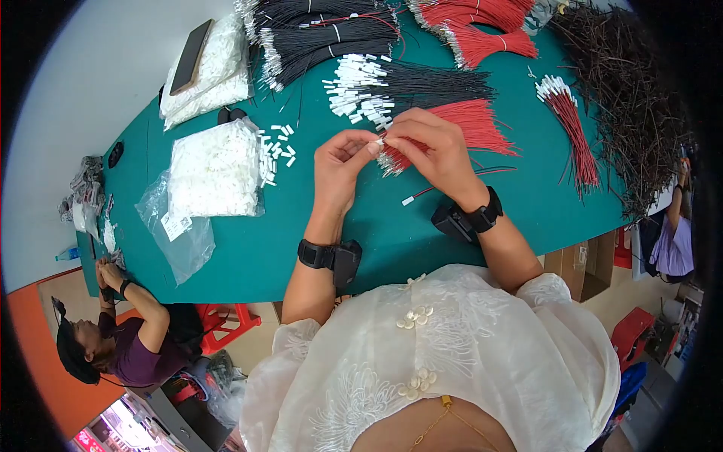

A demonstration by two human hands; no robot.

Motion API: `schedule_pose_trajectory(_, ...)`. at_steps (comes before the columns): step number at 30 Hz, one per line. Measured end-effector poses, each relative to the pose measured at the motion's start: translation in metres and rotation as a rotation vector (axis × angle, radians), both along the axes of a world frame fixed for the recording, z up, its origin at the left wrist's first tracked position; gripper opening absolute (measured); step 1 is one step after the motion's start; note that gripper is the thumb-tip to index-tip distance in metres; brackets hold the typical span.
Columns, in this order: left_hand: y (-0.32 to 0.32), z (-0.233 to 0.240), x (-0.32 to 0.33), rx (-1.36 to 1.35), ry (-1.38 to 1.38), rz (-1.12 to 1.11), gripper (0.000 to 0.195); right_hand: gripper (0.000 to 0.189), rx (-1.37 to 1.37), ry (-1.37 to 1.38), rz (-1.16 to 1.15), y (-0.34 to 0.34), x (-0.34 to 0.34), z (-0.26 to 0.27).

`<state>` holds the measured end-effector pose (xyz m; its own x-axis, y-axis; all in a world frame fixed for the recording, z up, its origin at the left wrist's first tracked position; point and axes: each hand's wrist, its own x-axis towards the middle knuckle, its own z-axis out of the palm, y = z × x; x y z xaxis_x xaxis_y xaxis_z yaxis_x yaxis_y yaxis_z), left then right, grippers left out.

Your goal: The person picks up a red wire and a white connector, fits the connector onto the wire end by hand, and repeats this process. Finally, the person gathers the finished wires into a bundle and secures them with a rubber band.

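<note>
My left hand (340,166) pinches a small white plastic connector housing (379,142) between thumb and forefinger. Against it, the fingertips of my right hand (435,148) are closed on what looks like a wire end, mostly hidden by the fingers. Under and beyond my hands lies a bundle of red wires (480,127) with bare metal terminals at the left ends. Above it are black wires (440,85) tipped with white housings (358,85). One red-and-black lead (426,191) with a white connector rests below my right hand.
Loose white housings (275,152) lie beside a clear bag of housings (214,169). A phone (192,56) rests on more bags. Tied black bundles (333,39), red bundles (491,45), finished leads (570,135) and a dark wire heap (627,107) surround the green table (265,243). A co-worker (135,344) sits left.
</note>
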<state>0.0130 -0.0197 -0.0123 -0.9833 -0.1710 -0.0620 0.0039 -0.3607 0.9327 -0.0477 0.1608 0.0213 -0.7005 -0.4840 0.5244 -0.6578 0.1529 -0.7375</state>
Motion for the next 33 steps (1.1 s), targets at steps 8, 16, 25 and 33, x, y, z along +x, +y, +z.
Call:
schedule_pose_trajectory(8,-0.014,0.018,0.001,-0.063,0.065,0.009,0.012,0.01,0.032,-0.039,0.018,0.002,-0.001,0.011)
schedule_pose_trajectory(16,-0.028,0.024,0.006,-0.502,0.156,0.26,0.011,0.01,0.279,0.169,-0.051,0.034,-0.018,0.035)
schedule_pose_trajectory(25,-0.003,0.023,0.003,-0.815,0.149,-0.189,0.018,0.017,0.598,-0.137,0.067,0.058,-0.016,0.023)
schedule_pose_trajectory(33,-0.013,-0.005,-0.015,-1.117,0.116,0.182,0.029,0.018,0.501,-0.081,0.02,0.033,-0.019,-0.006)
